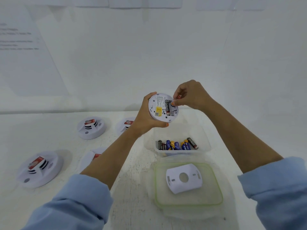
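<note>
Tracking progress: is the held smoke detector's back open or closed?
Open: the detector shows its battery bay, one black battery seated; the backplate lies on the lid.

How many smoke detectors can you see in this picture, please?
5: the held detector in the left hand; a far detector and a near detector on the table's left; two partly hidden detectors behind the left forearm.

2 arms stretch forward, forearms bare. The left hand (pixel 146 117) is up, fingers curled round the rim of a detector (pixel 159 107) (top and bottom). The right hand (pixel 191 95) hangs just beside it, wrist bent down, fingertips (pixel 174 102) pinching a battery (pixel 179 97).
</note>
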A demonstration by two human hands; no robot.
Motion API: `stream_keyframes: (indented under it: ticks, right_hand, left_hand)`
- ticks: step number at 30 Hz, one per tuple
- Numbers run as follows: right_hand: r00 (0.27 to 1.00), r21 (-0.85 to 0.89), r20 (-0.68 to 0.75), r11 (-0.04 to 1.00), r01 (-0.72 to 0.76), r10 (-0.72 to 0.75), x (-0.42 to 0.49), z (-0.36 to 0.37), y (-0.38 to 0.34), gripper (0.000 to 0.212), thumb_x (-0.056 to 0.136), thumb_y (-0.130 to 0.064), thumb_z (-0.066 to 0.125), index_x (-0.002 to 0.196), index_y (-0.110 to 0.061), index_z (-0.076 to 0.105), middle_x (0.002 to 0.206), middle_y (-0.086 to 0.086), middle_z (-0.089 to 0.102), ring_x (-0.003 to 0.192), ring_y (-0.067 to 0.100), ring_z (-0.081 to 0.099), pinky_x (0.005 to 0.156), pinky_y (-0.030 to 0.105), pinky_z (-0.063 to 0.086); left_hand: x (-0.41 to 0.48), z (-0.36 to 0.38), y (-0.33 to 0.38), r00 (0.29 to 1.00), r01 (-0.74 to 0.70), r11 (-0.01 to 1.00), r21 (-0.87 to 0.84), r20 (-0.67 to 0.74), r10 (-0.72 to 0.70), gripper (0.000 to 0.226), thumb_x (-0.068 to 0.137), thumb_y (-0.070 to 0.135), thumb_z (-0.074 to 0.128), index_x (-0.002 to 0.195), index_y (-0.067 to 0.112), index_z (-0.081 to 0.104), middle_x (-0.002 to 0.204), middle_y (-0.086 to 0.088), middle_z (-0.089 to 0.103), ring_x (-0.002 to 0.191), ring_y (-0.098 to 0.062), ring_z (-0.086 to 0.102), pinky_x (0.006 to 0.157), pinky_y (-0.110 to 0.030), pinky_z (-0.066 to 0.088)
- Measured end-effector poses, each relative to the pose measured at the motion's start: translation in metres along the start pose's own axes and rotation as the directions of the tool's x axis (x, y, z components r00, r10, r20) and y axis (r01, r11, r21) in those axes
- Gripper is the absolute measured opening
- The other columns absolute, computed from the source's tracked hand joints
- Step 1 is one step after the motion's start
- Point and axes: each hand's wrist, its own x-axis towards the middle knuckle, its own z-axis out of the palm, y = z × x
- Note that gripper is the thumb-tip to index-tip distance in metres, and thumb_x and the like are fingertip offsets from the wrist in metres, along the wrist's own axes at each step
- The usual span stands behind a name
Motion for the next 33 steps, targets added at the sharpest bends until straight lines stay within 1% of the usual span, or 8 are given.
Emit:
stream_keyframes:
  ticks: [2, 7, 12, 17, 23, 27, 30, 33]
  right_hand:
    - [1.000, -0.056, -0.002, 0.998, 0.030, -0.030, -0.001, 0.002, -0.005, 0.018, 0.068, -0.011, 0.079, 0.082, -0.005, 0.071, 0.065, -0.002, 0.059, 0.049, -0.005, 0.052, 0.048, 0.004, 0.039]
    - [0.991, -0.059, -0.092, 0.994, 0.095, -0.100, -0.011, 0.011, -0.009, 0.043, 0.070, -0.008, 0.078, 0.110, -0.007, 0.062, 0.081, 0.005, 0.059, 0.064, 0.008, 0.053, 0.057, 0.013, 0.044]
    - [0.961, 0.104, -0.259, 0.986, 0.128, -0.097, -0.026, 0.026, -0.004, 0.030, 0.066, -0.010, 0.080, 0.091, -0.005, 0.063, 0.082, 0.004, 0.063, 0.054, -0.001, 0.053, 0.056, 0.009, 0.046]
    - [0.948, 0.236, -0.318, 0.967, 0.097, -0.018, -0.049, 0.044, 0.001, 0.037, 0.077, -0.017, 0.073, 0.113, -0.009, 0.065, 0.113, -0.003, 0.060, 0.089, 0.010, 0.059, 0.077, 0.022, 0.051]
    - [0.953, 0.109, -0.287, 0.985, 0.134, -0.098, -0.070, 0.057, -0.004, 0.030, 0.091, -0.014, 0.055, 0.120, -0.006, 0.061, 0.112, 0.012, 0.063, 0.093, 0.016, 0.059, 0.085, 0.030, 0.052]
    - [0.955, -0.027, -0.287, 0.997, 0.072, -0.077, -0.083, 0.066, -0.007, 0.028, 0.093, -0.017, 0.051, 0.108, 0.001, 0.066, 0.112, 0.014, 0.060, 0.092, 0.021, 0.059, 0.070, 0.019, 0.042]
    - [0.968, 0.034, -0.250, 0.999, 0.032, -0.022, -0.094, 0.069, -0.011, 0.024, 0.094, -0.017, 0.050, 0.103, 0.000, 0.064, 0.111, 0.017, 0.062, 0.091, 0.026, 0.061, 0.057, 0.007, 0.040]
    - [0.981, 0.163, -0.192, 0.986, 0.032, 0.000, -0.103, 0.065, -0.017, 0.017, 0.095, -0.018, 0.049, 0.096, -0.014, 0.066, 0.113, 0.009, 0.062, 0.092, 0.017, 0.058, 0.062, 0.001, 0.041]
  left_hand:
    - [-0.003, 0.001, 0.002, 1.000, -0.011, 1.000, -0.015, -0.004, 0.011, 0.104, 0.047, 0.002, 0.081, 0.133, 0.019, 0.027, 0.130, 0.000, 0.039, 0.113, 0.000, 0.048, 0.090, -0.026, 0.051]
    - [-0.011, 0.002, 0.005, 1.000, -0.017, 0.999, -0.040, -0.001, 0.017, 0.106, 0.044, 0.006, 0.084, 0.132, 0.023, 0.028, 0.133, -0.003, 0.039, 0.116, -0.006, 0.047, 0.091, -0.030, 0.051]
    - [-0.022, 0.005, 0.012, 1.000, -0.024, 0.998, -0.064, -0.003, 0.024, 0.102, 0.047, -0.001, 0.080, 0.132, 0.021, 0.028, 0.130, -0.003, 0.040, 0.111, -0.003, 0.050, 0.087, -0.027, 0.053]
    - [-0.032, 0.005, 0.019, 0.999, -0.040, 0.997, -0.070, -0.037, 0.037, 0.100, 0.048, -0.004, 0.078, 0.131, 0.021, 0.028, 0.123, 0.007, 0.044, 0.106, 0.005, 0.052, 0.081, -0.021, 0.052]
    - [-0.046, 0.004, 0.022, 0.999, -0.047, 0.998, -0.051, -0.026, 0.046, 0.101, 0.047, -0.001, 0.079, 0.131, 0.020, 0.028, 0.123, 0.004, 0.043, 0.108, 0.001, 0.050, 0.080, -0.017, 0.051]
    - [-0.058, 0.007, 0.020, 0.999, -0.033, 0.997, -0.074, 0.015, 0.034, 0.100, 0.045, -0.005, 0.078, 0.129, 0.021, 0.030, 0.122, 0.007, 0.044, 0.104, 0.007, 0.052, 0.076, -0.017, 0.051]
    - [-0.069, 0.009, 0.018, 1.000, -0.018, 0.995, -0.101, 0.013, 0.020, 0.100, 0.046, -0.006, 0.078, 0.130, 0.020, 0.030, 0.123, 0.006, 0.045, 0.103, 0.007, 0.053, 0.074, -0.016, 0.052]
    - [-0.080, 0.006, 0.020, 1.000, -0.019, 0.995, -0.099, -0.022, 0.017, 0.102, 0.045, -0.001, 0.081, 0.131, 0.022, 0.029, 0.126, 0.002, 0.044, 0.111, -0.004, 0.051, 0.079, -0.019, 0.052]
